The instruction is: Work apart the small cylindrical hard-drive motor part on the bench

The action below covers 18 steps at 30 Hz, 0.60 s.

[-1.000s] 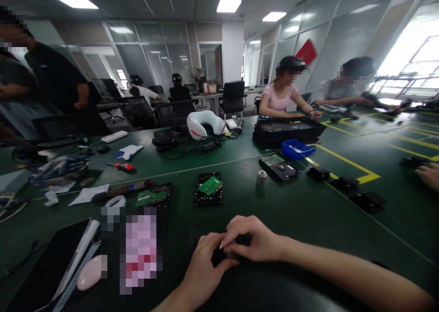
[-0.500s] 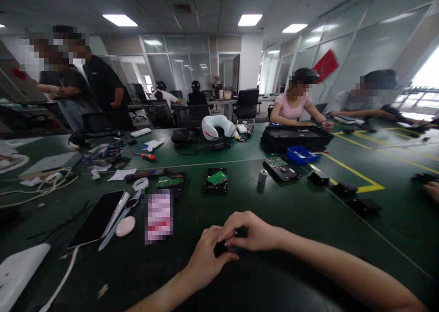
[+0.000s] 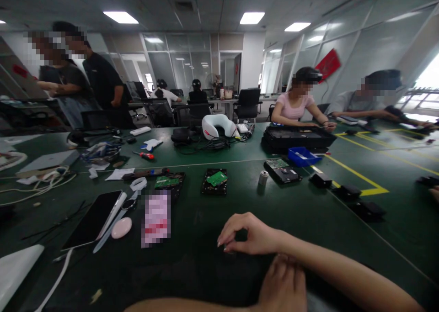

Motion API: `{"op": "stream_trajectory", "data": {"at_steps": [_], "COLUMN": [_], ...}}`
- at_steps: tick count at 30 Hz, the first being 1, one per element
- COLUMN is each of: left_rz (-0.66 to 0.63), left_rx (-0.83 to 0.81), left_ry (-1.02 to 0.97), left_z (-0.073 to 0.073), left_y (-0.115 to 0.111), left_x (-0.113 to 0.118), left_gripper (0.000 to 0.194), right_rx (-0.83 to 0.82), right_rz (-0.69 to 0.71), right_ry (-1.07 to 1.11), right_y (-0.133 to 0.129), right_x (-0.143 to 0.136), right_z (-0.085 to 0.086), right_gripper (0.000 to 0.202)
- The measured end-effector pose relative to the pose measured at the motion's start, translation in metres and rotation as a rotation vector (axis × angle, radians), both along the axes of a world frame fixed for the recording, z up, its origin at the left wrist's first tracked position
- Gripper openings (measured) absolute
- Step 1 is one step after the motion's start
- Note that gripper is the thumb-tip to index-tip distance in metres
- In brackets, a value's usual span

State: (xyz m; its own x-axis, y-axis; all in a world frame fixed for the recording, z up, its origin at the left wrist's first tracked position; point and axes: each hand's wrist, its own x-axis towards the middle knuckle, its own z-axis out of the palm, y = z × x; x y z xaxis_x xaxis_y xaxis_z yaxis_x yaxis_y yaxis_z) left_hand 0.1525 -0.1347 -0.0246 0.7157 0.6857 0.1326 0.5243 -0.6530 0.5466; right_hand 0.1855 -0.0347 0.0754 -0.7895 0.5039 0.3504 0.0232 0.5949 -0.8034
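Clearly, the small piece (image 3: 230, 253) is at the right hand (image 3: 252, 238), under the tips of thumb and fingers, which make a narrow pinch around it. It is mostly hidden, so I cannot tell its long axis. This tip side of the right hand points to the left. The left hand (image 3: 283, 282) is farther from the piece: it lies behind and to the right of the pinch, beneath the right forearm (image 3: 329, 257), with its fingers together and directed forward. Its palm does not show, so whether it holds something I cannot tell.

Forward from the right hand, well apart, a black drive (image 3: 209, 189) carries a green circuit board (image 3: 217, 178). A metal cylinder (image 3: 263, 178) stands upright ahead and slightly to the right. To the left of the pinch, the green surface (image 3: 187, 261) extends as far as the pink packet (image 3: 157, 220). The far edge of the surface is well ahead of both hands, behind the neck pillow (image 3: 218, 126).
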Motion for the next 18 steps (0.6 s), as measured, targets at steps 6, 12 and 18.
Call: {"op": "stream_trajectory", "data": {"at_steps": [6,12,18], "left_rz": [-0.117,-0.323,-0.379], "left_rx": [-0.053,0.096,0.217], "left_ry": [-0.078,-0.071,-0.12], "left_z": [0.027,0.032,0.038], "left_y": [0.03,0.039,0.031], "left_x": [0.048,0.068,0.071], "left_gripper": [0.088,0.077,0.07], "right_rx": [-0.007,0.027,0.035], "right_rz": [0.038,0.096,0.039], "right_ry": [-0.037,-0.064,-0.072], "right_y": [0.006,0.01,0.003], "right_x": [0.002,0.0,0.002], "right_z": [-0.002,0.002,0.005], "right_gripper": [0.025,0.023,0.021]}}
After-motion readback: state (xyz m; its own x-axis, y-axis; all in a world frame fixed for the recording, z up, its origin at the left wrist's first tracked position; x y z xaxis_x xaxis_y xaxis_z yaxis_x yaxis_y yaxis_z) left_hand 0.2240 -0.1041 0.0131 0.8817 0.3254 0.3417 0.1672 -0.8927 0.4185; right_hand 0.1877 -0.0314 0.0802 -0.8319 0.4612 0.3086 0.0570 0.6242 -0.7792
